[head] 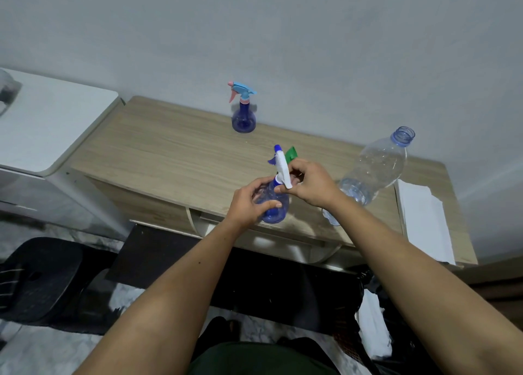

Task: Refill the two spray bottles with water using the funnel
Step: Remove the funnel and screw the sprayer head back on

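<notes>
no legible txt, labels, brands or nos. anywhere

A wooden bench [175, 148] against the wall carries a spray bottle [242, 117] at the back, a clear water bottle [376, 165] (uncapped), and white paper [424, 219] at its right end.

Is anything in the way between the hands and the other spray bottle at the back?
Nothing visible stands in the way. Only bare wooden desk lies between the hands and the far spray bottle. But both are busy: the left hand holds the near spray bottle, the right hand grips its white sprayer head.
</notes>
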### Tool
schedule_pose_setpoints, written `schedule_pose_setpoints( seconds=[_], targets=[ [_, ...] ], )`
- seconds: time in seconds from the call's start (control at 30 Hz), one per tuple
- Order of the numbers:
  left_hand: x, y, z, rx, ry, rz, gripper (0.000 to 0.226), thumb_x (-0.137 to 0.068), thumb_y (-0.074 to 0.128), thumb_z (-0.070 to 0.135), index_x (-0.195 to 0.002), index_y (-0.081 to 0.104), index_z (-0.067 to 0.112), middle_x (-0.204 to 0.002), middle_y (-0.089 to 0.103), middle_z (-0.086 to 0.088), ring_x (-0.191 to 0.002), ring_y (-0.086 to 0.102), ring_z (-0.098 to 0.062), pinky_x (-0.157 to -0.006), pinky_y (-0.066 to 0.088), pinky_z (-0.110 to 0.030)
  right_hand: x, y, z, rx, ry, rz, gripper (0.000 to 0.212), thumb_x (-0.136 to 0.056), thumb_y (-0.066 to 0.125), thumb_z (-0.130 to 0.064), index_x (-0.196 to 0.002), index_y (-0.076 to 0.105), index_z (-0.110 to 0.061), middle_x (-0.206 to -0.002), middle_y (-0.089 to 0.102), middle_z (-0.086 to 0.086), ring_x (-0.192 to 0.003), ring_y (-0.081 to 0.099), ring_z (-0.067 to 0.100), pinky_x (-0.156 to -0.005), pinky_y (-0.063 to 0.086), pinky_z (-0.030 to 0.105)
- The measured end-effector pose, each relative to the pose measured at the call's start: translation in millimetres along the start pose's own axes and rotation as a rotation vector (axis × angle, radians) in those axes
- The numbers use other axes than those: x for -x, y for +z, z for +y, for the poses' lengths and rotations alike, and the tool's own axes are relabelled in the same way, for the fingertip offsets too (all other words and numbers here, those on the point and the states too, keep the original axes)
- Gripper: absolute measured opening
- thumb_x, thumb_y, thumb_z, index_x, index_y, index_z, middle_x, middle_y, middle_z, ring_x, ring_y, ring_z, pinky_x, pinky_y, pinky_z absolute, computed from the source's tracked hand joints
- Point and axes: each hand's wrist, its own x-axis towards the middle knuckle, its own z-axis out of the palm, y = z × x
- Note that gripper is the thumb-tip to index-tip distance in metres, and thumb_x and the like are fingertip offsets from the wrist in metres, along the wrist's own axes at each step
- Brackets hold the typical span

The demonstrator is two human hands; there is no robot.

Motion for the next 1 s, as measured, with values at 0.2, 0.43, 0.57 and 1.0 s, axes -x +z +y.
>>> schedule_pose_setpoints(
  seconds=[0.2, 0.43, 0.57, 1.0],
  targets=[
    [-0.4, -0.6, -0.1, -0.004, -0.001, 0.001, 0.077, -0.066, 0.095, 0.033, -0.136, 0.066, 0.022, -0.123, 0.076, 0.003, -0.117, 0.072, -0.016, -0.108, 0.056, -0.048, 3.1, -0.1, -0.8, -0.118, 0.045, -0.008, 0.034, -0.073, 0.095, -0.012, -0.102, 0.076, -0.011, -0.092, 0.078, -0.008, -0.083, 0.075, 0.004, -0.079, 0.058, 0.018],
    [0.4, -0.6, 0.3, 0.016, -0.002, -0.005, 0.078, -0.063, 0.095, 0.040, -0.134, 0.066, 0.025, -0.122, 0.076, 0.000, -0.118, 0.072, -0.018, -0.108, 0.055, -0.050, 6.2, 2.9, -0.5, -0.084, -0.001, -0.016, 0.030, -0.078, 0.090, -0.013, -0.105, 0.078, -0.018, -0.094, 0.070, -0.011, -0.078, 0.062, -0.001, -0.075, 0.045, 0.016],
    [1.2, 0.4, 1.2, 0.009, 0.016, -0.002, 0.076, -0.063, 0.094, 0.037, -0.134, 0.067, 0.026, -0.122, 0.076, 0.002, -0.118, 0.071, -0.016, -0.108, 0.055, -0.048, 9.1, 6.7, 0.3, -0.180, 0.103, 0.042, 0.035, -0.071, 0.097, -0.014, -0.100, 0.076, -0.011, -0.081, 0.072, -0.016, -0.066, 0.064, -0.007, -0.071, 0.049, 0.014],
    [1.0, 1.7, 1.5, 0.028, 0.017, 0.005, 0.075, -0.063, 0.095, 0.034, -0.133, 0.068, 0.022, -0.122, 0.077, 0.000, -0.117, 0.072, -0.018, -0.109, 0.055, -0.047, 15.1, 11.3, 3.3, -0.363, 0.174, 0.110, 0.038, -0.071, 0.096, -0.009, -0.099, 0.076, -0.024, -0.093, 0.079, 0.000, -0.087, 0.075, 0.015, -0.089, 0.061, 0.030]
  ],
)
